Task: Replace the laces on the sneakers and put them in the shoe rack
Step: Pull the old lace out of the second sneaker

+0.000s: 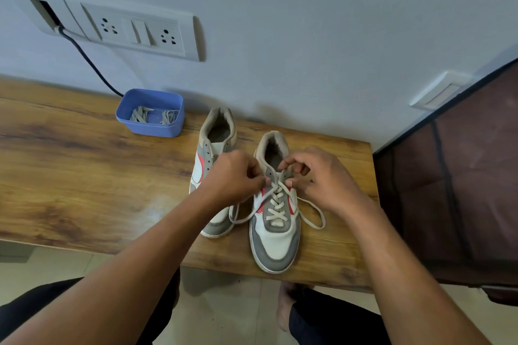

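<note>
Two grey, white and pink sneakers stand on a wooden table (pixel 84 171), toes toward me. The right sneaker (pixel 276 244) carries a white lace (pixel 277 202) crossed through most of its eyelets, with loose ends trailing to both sides. My left hand (pixel 232 176) pinches the lace at the sneaker's upper left eyelets. My right hand (pixel 319 179) pinches the lace at the upper right eyelets. The left sneaker (pixel 215 137) shows bare eyelets and is partly hidden behind my left hand.
A blue plastic box (pixel 151 126) with grey laces inside stands near the wall behind the sneakers. A black cable (pixel 84 59) runs from a wall socket panel down behind the box. A dark brown fabric-covered rack (pixel 454 190) stands right of the table.
</note>
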The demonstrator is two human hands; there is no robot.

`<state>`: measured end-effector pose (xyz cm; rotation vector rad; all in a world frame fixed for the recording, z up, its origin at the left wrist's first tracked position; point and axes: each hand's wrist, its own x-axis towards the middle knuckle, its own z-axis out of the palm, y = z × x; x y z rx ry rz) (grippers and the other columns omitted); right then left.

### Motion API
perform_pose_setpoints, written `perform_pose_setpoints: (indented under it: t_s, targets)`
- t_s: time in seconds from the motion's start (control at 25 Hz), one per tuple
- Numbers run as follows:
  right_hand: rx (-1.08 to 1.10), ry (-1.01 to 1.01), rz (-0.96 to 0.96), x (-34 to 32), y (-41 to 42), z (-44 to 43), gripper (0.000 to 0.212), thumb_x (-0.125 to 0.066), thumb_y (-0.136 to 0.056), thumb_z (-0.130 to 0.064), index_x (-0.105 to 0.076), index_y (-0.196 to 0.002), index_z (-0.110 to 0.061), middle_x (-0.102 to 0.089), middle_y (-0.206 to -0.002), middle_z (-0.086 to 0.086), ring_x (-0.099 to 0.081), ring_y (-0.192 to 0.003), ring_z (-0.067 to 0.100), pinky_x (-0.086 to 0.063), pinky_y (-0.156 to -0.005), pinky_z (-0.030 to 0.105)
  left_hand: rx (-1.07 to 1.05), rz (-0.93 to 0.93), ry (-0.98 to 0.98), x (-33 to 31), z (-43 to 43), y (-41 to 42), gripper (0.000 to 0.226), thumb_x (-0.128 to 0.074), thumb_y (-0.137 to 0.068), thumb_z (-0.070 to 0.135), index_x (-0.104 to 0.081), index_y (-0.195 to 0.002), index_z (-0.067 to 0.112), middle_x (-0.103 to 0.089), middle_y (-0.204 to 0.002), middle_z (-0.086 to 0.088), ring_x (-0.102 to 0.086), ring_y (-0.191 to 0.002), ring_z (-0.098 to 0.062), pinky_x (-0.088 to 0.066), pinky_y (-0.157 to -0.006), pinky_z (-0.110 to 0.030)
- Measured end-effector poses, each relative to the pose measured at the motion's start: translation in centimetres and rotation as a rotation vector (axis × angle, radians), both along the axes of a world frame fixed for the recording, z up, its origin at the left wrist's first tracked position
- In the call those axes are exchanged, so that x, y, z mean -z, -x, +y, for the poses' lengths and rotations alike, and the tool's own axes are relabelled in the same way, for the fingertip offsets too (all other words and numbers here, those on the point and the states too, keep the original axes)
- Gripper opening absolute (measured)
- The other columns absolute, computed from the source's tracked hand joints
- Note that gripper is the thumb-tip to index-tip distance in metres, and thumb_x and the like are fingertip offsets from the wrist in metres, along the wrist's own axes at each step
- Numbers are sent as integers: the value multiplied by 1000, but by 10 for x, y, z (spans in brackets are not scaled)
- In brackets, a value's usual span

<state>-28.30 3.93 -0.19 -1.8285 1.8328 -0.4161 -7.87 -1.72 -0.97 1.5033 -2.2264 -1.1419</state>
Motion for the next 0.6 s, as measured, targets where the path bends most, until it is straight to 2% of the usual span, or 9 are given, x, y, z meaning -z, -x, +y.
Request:
perform_pose_setpoints:
  t_s: [0.12, 0.2, 0.32, 0.4, 0.52, 0.6]
  targets:
    - [28, -6, 58, -1, 4, -1, 30, -90, -78, -31, -74, -101, -39, -53, -98, -16, -55, -93, 1, -50, -78, 30, -50, 23, -121, 1, 7, 6, 22, -75, -91, 30, -72, -77, 14, -73, -66, -1, -72, -61, -15, -64, -68, -39]
    - [57, -30, -18, -1, 7, -2, 26, -92, -77, -30, -77, -97, -37, -59, -97, -16, -57, -90, 0, -51, -77, 27, -92, 43, -147, 2, 8, 9, 21, -75, -91, 29, -73, -78, 13, -74, -68, -3, -73, -62, -18, -64, -70, -44]
    - [137, -48, -181, 1, 3, -3, 9, -87, -83, -30, -81, -88, -32, -70, -83, -11, -62, -73, 0, -50, -65, 18, -128, 92, -208, 2, 10, 11, 23, -77, -90, 28, -74, -77, 9, -74, -66, -4, -74, -58, -17, -64, -71, -45]
    - [175, -52, -220, 4, -2, -5, 7, -88, -83, -28, -81, -83, -28, -71, -75, -8, -60, -62, -2, -46, -56, 14, -167, 120, -242, 2, 13, 13, 22, -78, -88, 23, -74, -77, 4, -74, -66, -8, -74, -59, -21, -64, -70, -46]
    - [212, -71, -225, 7, -6, -11, 10, -88, -81, -22, -80, -76, -25, -72, -69, -4, -58, -57, 1, -48, -56, 24, -227, 138, -300, 4, 16, 18, 18, -77, -87, 15, -74, -78, 0, -74, -66, -14, -74, -61, -29, -64, -69, -47]
    - [231, -93, -243, 8, -6, -12, 11, -87, -80, -21, -80, -74, -26, -72, -69, -4, -58, -59, 5, -48, -58, 29, -199, 105, -371, 2, 13, 16, 15, -76, -87, 13, -73, -81, 0, -74, -68, -14, -73, -62, -27, -65, -69, -42]
